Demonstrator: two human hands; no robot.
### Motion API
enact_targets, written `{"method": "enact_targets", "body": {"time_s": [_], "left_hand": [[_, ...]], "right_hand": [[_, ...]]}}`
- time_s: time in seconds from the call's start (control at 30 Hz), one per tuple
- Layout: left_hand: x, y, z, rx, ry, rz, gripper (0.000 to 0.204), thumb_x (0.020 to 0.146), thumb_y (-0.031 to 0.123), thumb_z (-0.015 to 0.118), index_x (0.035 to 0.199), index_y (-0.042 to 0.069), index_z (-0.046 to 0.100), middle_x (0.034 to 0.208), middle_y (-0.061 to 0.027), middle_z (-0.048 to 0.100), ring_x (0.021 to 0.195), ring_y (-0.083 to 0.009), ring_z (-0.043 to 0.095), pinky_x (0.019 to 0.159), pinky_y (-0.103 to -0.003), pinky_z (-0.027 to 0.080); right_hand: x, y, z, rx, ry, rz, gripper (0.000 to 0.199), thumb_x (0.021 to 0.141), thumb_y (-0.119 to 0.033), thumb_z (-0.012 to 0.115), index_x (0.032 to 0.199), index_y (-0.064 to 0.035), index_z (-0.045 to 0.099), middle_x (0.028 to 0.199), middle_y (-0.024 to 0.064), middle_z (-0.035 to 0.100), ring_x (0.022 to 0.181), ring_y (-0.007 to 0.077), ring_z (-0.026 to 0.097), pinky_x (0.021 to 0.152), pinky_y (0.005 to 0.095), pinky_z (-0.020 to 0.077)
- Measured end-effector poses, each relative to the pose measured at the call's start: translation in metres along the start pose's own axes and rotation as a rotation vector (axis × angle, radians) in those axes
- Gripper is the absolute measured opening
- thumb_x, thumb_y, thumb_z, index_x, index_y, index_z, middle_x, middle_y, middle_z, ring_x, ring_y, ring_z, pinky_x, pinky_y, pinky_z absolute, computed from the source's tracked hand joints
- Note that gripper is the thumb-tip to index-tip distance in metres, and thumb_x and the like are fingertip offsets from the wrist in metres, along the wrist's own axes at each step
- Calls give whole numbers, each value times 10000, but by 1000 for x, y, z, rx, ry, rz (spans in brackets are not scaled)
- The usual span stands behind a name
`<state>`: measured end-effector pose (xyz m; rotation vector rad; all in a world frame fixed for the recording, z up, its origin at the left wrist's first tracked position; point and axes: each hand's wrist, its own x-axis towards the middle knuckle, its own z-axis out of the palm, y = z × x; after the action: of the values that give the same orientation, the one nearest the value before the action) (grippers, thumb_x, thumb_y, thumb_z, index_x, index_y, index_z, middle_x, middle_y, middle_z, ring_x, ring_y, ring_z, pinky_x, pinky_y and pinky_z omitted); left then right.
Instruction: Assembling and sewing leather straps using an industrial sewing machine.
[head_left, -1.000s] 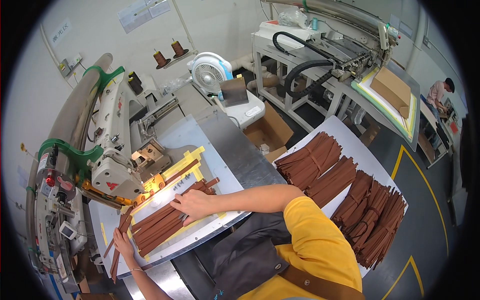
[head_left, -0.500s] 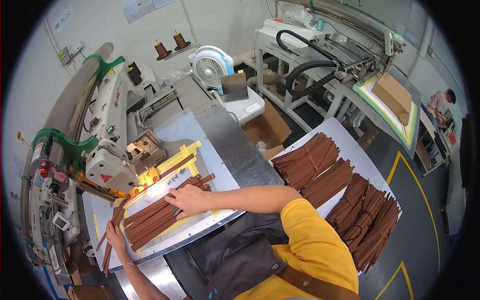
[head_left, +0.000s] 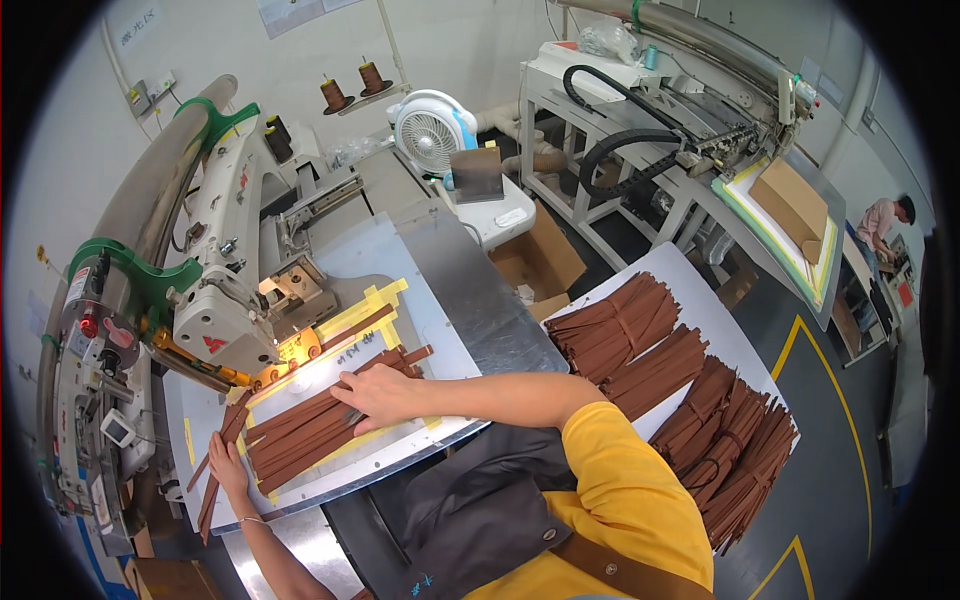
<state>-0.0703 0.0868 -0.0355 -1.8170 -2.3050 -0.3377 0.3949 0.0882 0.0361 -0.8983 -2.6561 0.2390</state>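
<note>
Long flat brown strips lie in a row on the white work plate of the sewing machine. My right hand rests over their right part, fingers curled. Beneath its fingers a small grey metal tool sticks out; its kind is mostly hidden. At the plate's left edge, my left hand has its fingers closed on a few loose brown strips, which slant past the plate's front edge. One more brown strip lies between yellow tapes near the lit machine head.
Several bundles of brown strips lie on a white table to my right. Beyond the plate stand a white fan and an open cardboard box. A second machine is at the back right; a person works far right.
The view has shifted slightly. My left hand and the loose strips under it have moved a little leftward. My right hand stays over the row with little change.
</note>
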Motion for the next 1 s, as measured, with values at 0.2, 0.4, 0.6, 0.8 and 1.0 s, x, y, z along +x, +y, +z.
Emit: {"method": "enact_targets", "body": {"time_s": [0.2, 0.4, 0.6, 0.8, 1.0], "left_hand": [[-8, 9, -2, -26, 18, 24, 482, 991, 307, 412, 1419, 86, 404, 1434, -129, 428, 1323, -307, 387, 1087, -450, 268], [-31, 57, -22, 45, 77, 86, 438, 970, 274, 453, 1314, 4, 488, 1344, -154, 512, 1230, -342, 474, 1032, -452, 359], [-30, 149, -74, 386, 28, 86, 489, 983, 406, 408, 784, 71, 703, 822, -113, 680, 889, -272, 639, 996, -549, 370], [-6, 202, -68, -120, 252, 592, 167, 835, 120, 619, 982, 42, 641, 770, -85, 580, 728, -255, 616, 605, -368, 499], [29, 239, -37, 180, 53, 668, 167, 829, 124, 569, 969, 53, 627, 771, -70, 589, 707, -236, 637, 584, -351, 508]], "right_hand": [[-5, -1, -6, -16, -40, -17, 806, 714, -458, 759, 1254, 51, 444, 1085, 210, 535, 847, 335, 649, 662, 406, 530], [-29, 12, -22, -9, -83, -8, 798, 718, -458, 755, 1265, 13, 414, 1083, 207, 528, 836, 355, 649, 664, 415, 540], [-58, 16, -49, -68, -217, 155, 796, 730, -495, 735, 1318, -55, 428, 1220, 167, 489, 876, 353, 653, 672, 410, 544], [-77, 20, -49, -95, -153, 108, 811, 720, -523, 734, 1321, -56, 454, 1186, 156, 498, 855, 311, 657, 673, 392, 537], [-79, 18, -52, -107, -205, 195, 830, 695, -540, 749, 1327, -85, 461, 1254, 114, 484, 937, 286, 643, 705, 397, 546]]}}
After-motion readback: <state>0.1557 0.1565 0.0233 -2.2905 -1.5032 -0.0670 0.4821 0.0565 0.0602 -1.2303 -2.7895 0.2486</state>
